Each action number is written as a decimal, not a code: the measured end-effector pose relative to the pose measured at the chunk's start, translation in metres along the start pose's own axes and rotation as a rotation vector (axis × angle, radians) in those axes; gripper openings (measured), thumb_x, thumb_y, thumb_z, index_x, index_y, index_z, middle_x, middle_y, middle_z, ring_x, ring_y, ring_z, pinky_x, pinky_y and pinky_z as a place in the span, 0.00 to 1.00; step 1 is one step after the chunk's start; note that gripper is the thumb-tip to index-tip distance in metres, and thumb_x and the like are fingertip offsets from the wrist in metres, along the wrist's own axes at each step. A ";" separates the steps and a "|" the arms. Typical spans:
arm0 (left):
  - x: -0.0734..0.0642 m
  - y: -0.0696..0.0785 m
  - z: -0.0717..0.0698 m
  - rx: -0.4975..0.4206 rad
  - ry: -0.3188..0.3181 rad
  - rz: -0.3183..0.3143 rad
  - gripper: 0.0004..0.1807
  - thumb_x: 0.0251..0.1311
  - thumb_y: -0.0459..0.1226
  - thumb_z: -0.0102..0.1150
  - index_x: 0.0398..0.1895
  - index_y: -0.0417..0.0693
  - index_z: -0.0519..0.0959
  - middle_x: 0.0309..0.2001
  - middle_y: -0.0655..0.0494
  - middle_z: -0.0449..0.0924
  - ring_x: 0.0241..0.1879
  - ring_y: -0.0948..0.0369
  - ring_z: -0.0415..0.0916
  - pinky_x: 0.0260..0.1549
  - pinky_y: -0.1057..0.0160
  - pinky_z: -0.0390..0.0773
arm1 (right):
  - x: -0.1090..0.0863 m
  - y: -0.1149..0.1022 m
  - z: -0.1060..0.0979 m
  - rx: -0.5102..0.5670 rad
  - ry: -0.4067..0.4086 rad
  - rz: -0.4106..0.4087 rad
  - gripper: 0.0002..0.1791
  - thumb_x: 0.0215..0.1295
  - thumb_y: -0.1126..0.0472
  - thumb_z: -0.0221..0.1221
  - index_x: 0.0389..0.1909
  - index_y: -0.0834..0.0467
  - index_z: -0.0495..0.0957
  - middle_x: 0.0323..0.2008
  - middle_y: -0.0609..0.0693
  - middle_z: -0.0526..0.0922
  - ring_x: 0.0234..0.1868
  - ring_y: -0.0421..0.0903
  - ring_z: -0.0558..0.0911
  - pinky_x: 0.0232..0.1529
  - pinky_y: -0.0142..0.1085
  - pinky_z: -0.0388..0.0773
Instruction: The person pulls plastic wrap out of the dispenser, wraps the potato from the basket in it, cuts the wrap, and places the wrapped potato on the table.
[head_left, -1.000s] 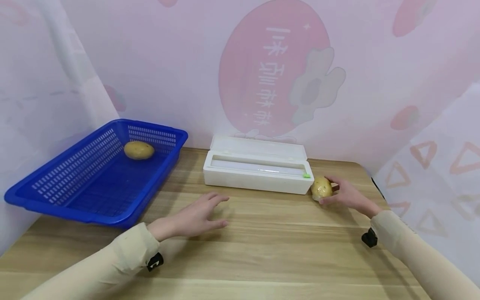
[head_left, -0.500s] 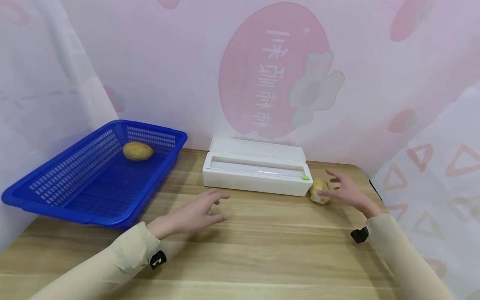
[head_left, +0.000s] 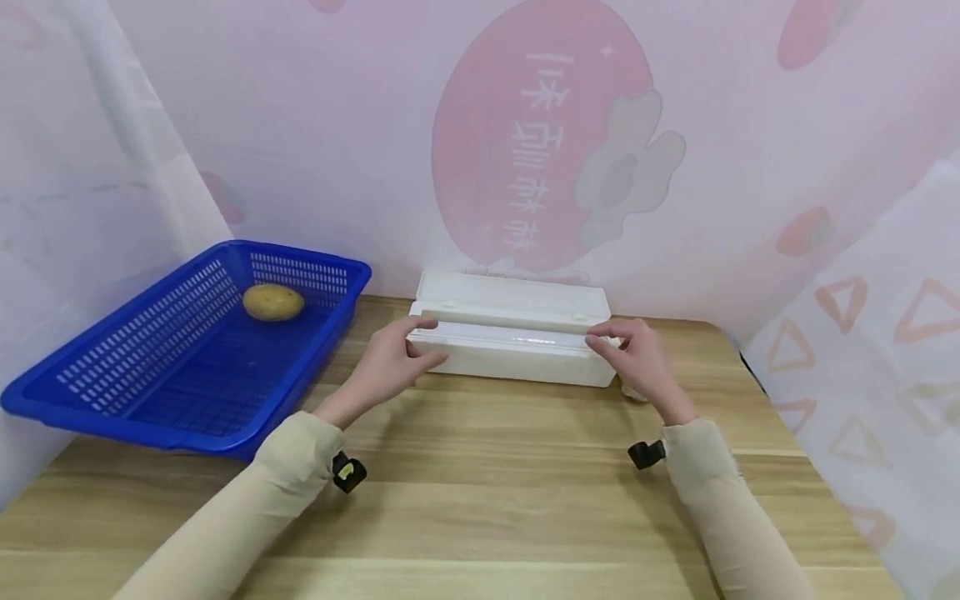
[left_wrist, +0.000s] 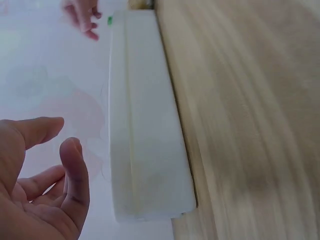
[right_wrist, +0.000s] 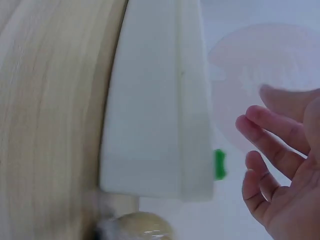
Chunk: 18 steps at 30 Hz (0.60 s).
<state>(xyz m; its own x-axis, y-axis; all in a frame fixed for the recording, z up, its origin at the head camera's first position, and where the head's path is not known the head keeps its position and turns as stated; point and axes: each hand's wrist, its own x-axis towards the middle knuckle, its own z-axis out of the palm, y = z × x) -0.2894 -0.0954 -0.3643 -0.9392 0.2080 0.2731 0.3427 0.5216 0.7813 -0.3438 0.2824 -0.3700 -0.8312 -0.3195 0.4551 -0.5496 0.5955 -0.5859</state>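
A white cling film dispenser box (head_left: 517,364) stands at the back of the table, its lid (head_left: 517,293) tipped back and a film roll (head_left: 495,335) inside. At its left end is my left hand (head_left: 384,364), thumb and forefinger apart. My right hand (head_left: 639,364) hovers at the other end, fingers bent loosely. Both wrist views show a gap between fingers and box, and nothing in either hand. A green slider (right_wrist: 220,164) sticks out at the box's right end. Beside that end lies a film-wrapped potato (right_wrist: 145,225), mostly hidden behind my right hand in the head view.
On the left stands a blue plastic basket (head_left: 247,442) with a bare potato (head_left: 273,302) at its far end. The wooden table (head_left: 495,492) stretches in front of the box. A printed pink-and-white cloth (head_left: 337,150) hangs close behind.
My right hand has let go of the wrapped potato and moved left to the box's right end. My left hand has moved up and forward to its left end.
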 end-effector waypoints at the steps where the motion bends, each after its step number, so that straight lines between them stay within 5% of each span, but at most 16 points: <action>1: 0.003 -0.003 0.000 -0.011 0.011 -0.019 0.30 0.61 0.40 0.68 0.65 0.41 0.71 0.26 0.51 0.80 0.21 0.50 0.79 0.20 0.58 0.78 | 0.001 0.003 0.002 0.003 0.005 -0.007 0.12 0.69 0.58 0.62 0.44 0.63 0.85 0.47 0.54 0.84 0.46 0.50 0.78 0.39 0.44 0.75; 11: 0.031 -0.027 0.000 -0.066 0.030 -0.069 0.25 0.64 0.43 0.64 0.60 0.40 0.76 0.37 0.45 0.83 0.31 0.43 0.80 0.24 0.49 0.81 | -0.001 0.026 0.003 0.070 0.069 0.039 0.10 0.68 0.72 0.58 0.45 0.66 0.84 0.50 0.60 0.82 0.57 0.57 0.74 0.47 0.52 0.73; 18: 0.035 -0.040 0.001 -0.059 0.070 -0.099 0.19 0.63 0.42 0.65 0.53 0.41 0.80 0.28 0.44 0.83 0.27 0.45 0.79 0.22 0.58 0.79 | -0.003 0.030 -0.001 0.061 0.030 0.086 0.09 0.69 0.69 0.57 0.44 0.65 0.84 0.50 0.58 0.82 0.56 0.56 0.75 0.49 0.52 0.75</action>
<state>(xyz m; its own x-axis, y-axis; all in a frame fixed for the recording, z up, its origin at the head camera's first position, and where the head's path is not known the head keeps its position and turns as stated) -0.3361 -0.1082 -0.3869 -0.9683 0.0982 0.2297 0.2481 0.4865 0.8378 -0.3582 0.3019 -0.3884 -0.8733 -0.2458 0.4206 -0.4808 0.5739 -0.6629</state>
